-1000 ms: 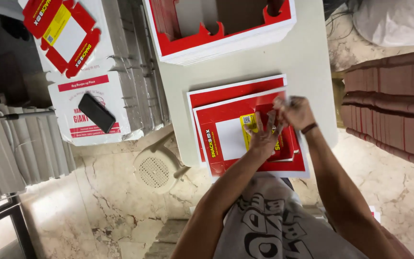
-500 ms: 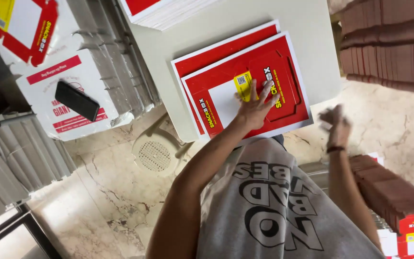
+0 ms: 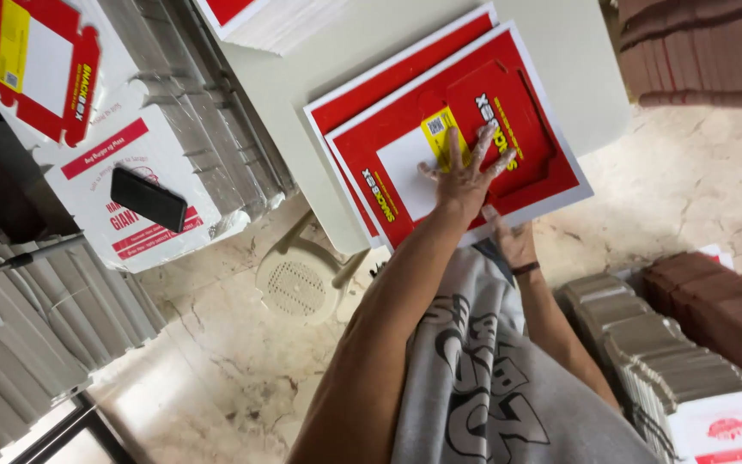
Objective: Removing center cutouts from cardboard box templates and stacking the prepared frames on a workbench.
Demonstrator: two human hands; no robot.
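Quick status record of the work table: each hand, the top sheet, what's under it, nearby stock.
left hand: fingers spread, pressing flat on the top sheet
right hand: at the sheet's near edge, grip hidden
top sheet: flat red and white die-cut box blank
beneath: second blank, offset
table: pale top
phone: black, on printed carton

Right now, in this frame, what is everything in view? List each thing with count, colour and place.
Flat box sheets: two or more stacked, red and white with a yellow patch, on the table.
Table: one, pale grey-white, upper middle.
Phone: one, black, lying on a white carton at left.
White carton: one, white with red print, left.
Die-cut box blank: one, red, white and yellow, top left.
Folded cardboard stacks: many, grey, lower left.
Brown stacks: several, reddish brown, top right.
Plastic stool: one, cream, under the table edge.
Left hand: flat on the top sheet.
Right hand: at the sheet's near edge.
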